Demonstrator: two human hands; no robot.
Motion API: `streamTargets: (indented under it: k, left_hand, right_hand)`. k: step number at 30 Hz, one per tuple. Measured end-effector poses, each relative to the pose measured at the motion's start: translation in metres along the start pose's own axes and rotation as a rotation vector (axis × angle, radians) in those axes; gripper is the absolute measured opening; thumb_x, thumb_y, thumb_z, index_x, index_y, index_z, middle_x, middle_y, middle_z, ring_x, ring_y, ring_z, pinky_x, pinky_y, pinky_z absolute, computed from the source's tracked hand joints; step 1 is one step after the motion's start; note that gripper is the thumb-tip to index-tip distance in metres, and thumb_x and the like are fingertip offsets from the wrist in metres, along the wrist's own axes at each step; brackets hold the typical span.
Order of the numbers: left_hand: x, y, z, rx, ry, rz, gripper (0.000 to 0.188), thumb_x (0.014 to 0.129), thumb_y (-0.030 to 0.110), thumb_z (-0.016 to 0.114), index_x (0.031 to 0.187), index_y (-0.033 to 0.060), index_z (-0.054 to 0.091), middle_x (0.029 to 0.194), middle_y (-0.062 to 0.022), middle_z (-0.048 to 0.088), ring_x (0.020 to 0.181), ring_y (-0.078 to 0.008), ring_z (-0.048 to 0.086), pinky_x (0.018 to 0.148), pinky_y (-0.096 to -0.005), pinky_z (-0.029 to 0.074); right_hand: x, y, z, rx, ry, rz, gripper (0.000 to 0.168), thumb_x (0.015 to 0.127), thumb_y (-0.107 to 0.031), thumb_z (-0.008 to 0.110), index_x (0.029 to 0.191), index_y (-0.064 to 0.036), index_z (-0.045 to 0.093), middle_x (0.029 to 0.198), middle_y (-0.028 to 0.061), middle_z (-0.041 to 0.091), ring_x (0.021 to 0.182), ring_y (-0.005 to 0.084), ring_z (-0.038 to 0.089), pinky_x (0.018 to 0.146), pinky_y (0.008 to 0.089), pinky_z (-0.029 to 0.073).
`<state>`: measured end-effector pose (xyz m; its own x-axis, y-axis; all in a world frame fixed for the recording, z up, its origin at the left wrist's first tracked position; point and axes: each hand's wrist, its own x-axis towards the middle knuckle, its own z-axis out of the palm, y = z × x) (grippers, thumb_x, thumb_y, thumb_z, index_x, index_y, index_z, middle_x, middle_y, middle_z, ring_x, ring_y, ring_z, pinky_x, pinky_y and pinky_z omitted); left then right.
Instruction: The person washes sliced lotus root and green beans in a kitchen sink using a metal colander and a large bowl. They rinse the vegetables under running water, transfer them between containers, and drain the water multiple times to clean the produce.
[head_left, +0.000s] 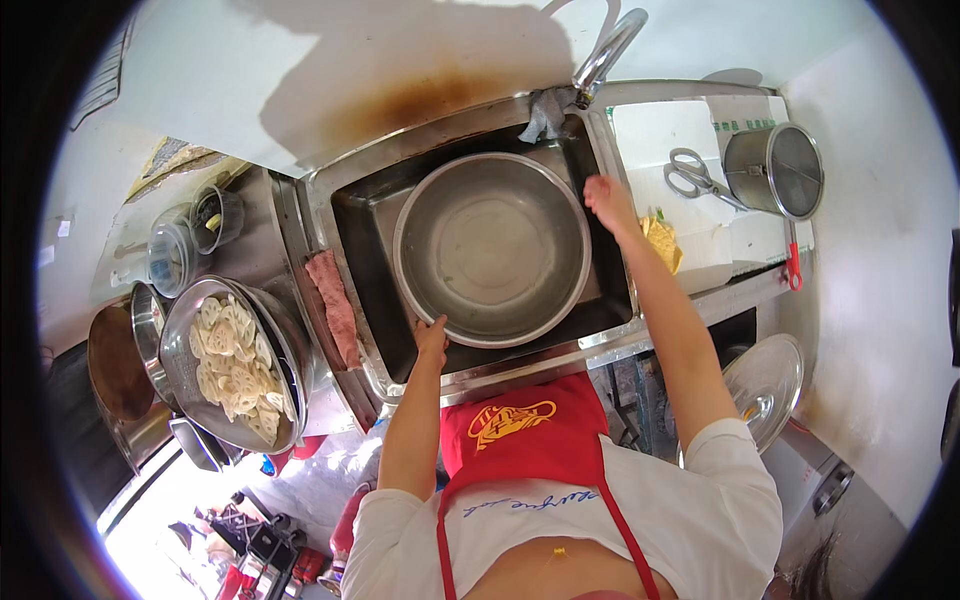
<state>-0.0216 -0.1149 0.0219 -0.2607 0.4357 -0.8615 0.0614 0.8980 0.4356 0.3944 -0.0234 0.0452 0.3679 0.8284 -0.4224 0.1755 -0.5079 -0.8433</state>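
A wide stainless steel basin (551, 259) rests in the metal sink (615, 296); whether a thin layer of water covers its bottom is hard to tell. My left hand (432, 337) grips the near-left rim, thumb and fingers about the edge. Over the sink's right side, my right hand (606, 201) is held with curled fingers, just apart from the basin's rim, and nothing shows in it. The chrome faucet (611, 52) stands behind the sink at the right, a grey cloth (547, 112) lying at its base.
Left of the sink, sliced lotus root (232, 367) fills a perforated metal colander (176, 352), near plastic tubs (171, 259) and a pink cloth (332, 307). To the right are scissors (697, 176), a red-handled strainer (784, 172) and a yellow cloth (661, 244). A glass lid (769, 390) sits lower right.
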Motion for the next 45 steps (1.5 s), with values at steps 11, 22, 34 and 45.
streamTargets:
  k: [11,22,34,45]
  left_hand:
    - [-0.050,0.016,0.017,0.022,0.150,0.049,0.026,0.075,0.017,0.070,0.092,0.0003,0.060,0.076,-0.0039,0.060,0.061,-0.0114,0.052,0.051,-0.0274,0.040]
    - [-0.085,0.031,0.040,-0.093,0.280,0.277,0.021,0.071,0.011,0.072,0.083,-0.0026,0.061,0.076,-0.0026,0.061,0.069,-0.0108,0.053,0.065,-0.0264,0.043]
    - [-0.123,0.071,0.064,-0.508,0.418,0.556,0.019,0.060,-0.009,0.049,0.074,0.0004,0.056,0.078,-0.0029,0.056,0.072,-0.0147,0.053,0.065,-0.0261,0.042]
    - [-0.180,0.114,0.036,-0.112,0.473,1.018,0.019,0.055,-0.005,0.054,0.055,0.0015,0.037,0.088,-0.0090,0.041,0.120,-0.0333,0.036,0.101,-0.0344,0.022]
  right_hand:
    - [0.120,-0.091,-0.013,0.827,-0.115,0.224,0.031,0.095,-0.022,0.044,0.109,0.006,0.046,0.095,0.0151,0.058,0.085,0.0233,0.061,0.080,0.0356,0.053]
    - [0.129,-0.088,0.005,0.993,-0.037,0.193,0.021,0.087,-0.013,0.058,0.096,0.006,0.054,0.090,0.0141,0.062,0.083,0.0236,0.064,0.073,0.0327,0.056]
    - [0.054,-0.136,0.068,0.619,-0.120,0.416,0.019,0.085,-0.025,0.056,0.095,-0.009,0.060,0.089,0.0022,0.064,0.081,0.0161,0.059,0.073,0.0348,0.044]
    - [0.015,-0.089,0.077,0.258,-0.050,0.117,0.019,0.083,-0.019,0.058,0.096,-0.007,0.064,0.085,0.0003,0.062,0.078,0.0109,0.054,0.069,0.0287,0.041]
